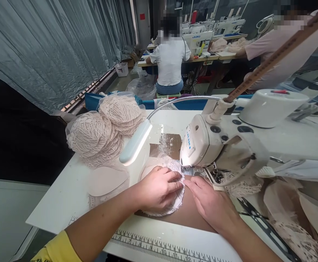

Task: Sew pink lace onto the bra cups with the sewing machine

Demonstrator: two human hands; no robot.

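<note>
A round lace-covered fabric cup, which looks like a bra cup, lies under the head of a white JUKI sewing machine. My left hand rests across the cup, its fingers bent and pressing the lace near the edge beside the needle area. My right hand is just to the right, with its fingertips closed on the cup's rim close to my left fingers. Beneath both hands is a brown sheet on the table. The needle tip itself is too small to make out.
Stacked lace cups stand at the back left, with a smooth beige cup nearer. A lamp arches over the table. Black scissors and sheer fabric lie right. A ruler strip runs along the front. Two people sit beyond.
</note>
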